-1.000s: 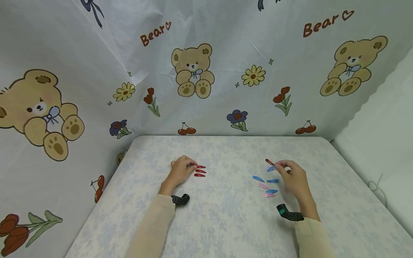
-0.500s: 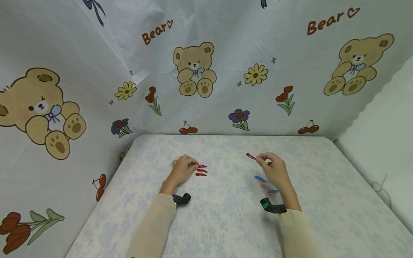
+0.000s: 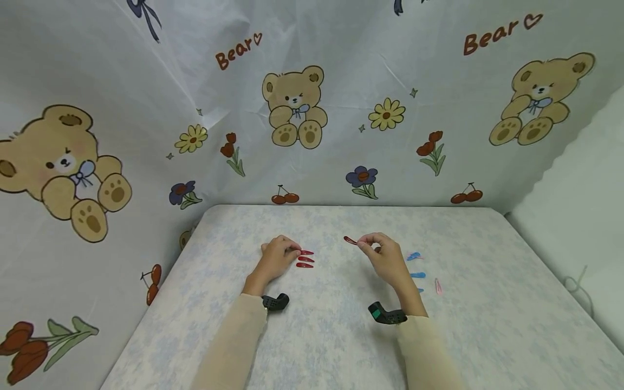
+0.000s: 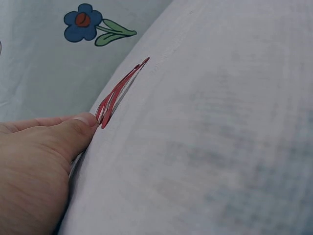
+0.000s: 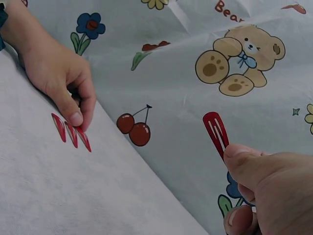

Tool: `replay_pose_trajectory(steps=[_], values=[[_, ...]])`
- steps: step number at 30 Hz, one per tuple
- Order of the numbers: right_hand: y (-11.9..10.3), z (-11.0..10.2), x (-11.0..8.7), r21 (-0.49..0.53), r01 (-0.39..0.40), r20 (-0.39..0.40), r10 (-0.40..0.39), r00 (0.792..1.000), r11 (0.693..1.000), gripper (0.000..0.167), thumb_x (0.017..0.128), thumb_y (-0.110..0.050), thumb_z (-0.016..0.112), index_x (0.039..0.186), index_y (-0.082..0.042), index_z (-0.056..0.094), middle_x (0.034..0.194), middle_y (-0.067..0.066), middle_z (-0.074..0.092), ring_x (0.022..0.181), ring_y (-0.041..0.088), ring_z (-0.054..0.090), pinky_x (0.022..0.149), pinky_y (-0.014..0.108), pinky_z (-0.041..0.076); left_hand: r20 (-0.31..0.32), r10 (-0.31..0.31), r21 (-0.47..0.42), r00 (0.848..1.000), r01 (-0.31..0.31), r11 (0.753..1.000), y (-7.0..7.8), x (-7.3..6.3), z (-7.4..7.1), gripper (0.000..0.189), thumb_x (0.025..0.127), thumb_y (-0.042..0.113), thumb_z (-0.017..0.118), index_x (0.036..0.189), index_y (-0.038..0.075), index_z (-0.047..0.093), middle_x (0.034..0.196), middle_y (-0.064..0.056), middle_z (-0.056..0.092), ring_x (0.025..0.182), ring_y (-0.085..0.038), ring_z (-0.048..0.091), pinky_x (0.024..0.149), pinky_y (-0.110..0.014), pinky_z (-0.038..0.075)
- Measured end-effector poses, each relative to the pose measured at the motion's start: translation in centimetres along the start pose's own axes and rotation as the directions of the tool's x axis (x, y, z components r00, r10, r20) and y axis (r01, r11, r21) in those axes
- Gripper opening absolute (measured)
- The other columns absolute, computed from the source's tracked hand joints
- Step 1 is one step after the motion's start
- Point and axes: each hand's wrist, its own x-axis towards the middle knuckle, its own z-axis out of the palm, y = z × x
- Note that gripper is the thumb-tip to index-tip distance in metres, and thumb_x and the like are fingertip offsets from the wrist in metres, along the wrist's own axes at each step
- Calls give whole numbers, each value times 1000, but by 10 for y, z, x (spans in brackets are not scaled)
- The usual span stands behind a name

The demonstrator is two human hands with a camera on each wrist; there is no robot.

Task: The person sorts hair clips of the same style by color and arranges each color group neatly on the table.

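Three red snap hair clips lie in a short column on the table, left of the middle. My left hand (image 3: 275, 260) pinches the end of the farthest red hair clip (image 3: 307, 252) between thumb and forefinger. Nearer to me are the middle clip (image 3: 306, 259) and the nearest clip (image 3: 305, 265), both apart from the fingers. Another red hair clip (image 5: 215, 132) is raised above the table, its end pinched by the thumb and forefinger of my right hand (image 3: 387, 260). In the head view its free end points left, toward the column.
Right of my right hand lie blue hair clips (image 3: 418, 275), partly hidden by that forearm. A pink hair clip (image 3: 438, 286) rests beyond them, and a blue one (image 3: 414, 255) farther back overlaps something pink. The patterned table (image 3: 331, 336) meets a bear-print cloth (image 3: 331, 173) at the back.
My right hand has carried its red hair clip leftward, away from the blue and pink clips, toward the red column. The left hand stays on the farthest red clip.
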Motion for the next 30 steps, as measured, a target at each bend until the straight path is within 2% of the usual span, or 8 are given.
replay_pose_trajectory(steps=[5, 13, 23, 30], values=[[-5, 21, -1, 43, -1, 51, -2, 999, 999, 13, 100, -29, 64, 101, -17, 70, 96, 0, 63, 90, 21, 56, 78, 33, 46, -1, -26, -2, 1000, 26, 1000, -1, -3, -1, 8, 97, 36, 66, 101, 35, 74, 106, 11, 62, 99, -11, 58, 94, -45, 24], [-16, 50, -4, 86, -41, 115, 31, 993, 995, 8, 98, -23, 67, 98, -16, 71, 95, 0, 65, 90, 22, 56, 77, 32, 46, 6, -20, 13, 1000, 20, 1000, -1, -5, -3, 10, 98, 37, 65, 101, 35, 74, 106, 11, 61, 98, -10, 58, 93, -45, 25], [-19, 71, -6, 108, -55, 175, 36, 984, 993, 6, 98, -25, 67, 96, -22, 72, 97, -5, 67, 91, 18, 58, 83, 34, 46, -4, -12, 6, 1000, 12, 1000, 0, -1, -2, 9, 97, 38, 66, 100, 35, 74, 106, 10, 62, 100, -11, 59, 93, -44, 25], [-18, 84, -9, 101, -64, 208, 42, 977, 993, 7, 97, -28, 68, 94, -24, 72, 95, -6, 67, 83, 16, 58, 74, 33, 47, -8, 12, -5, 1000, -12, 1000, 1, 2, -2, 10, 96, 38, 67, 101, 33, 75, 105, 11, 62, 100, -11, 59, 90, -43, 25]])
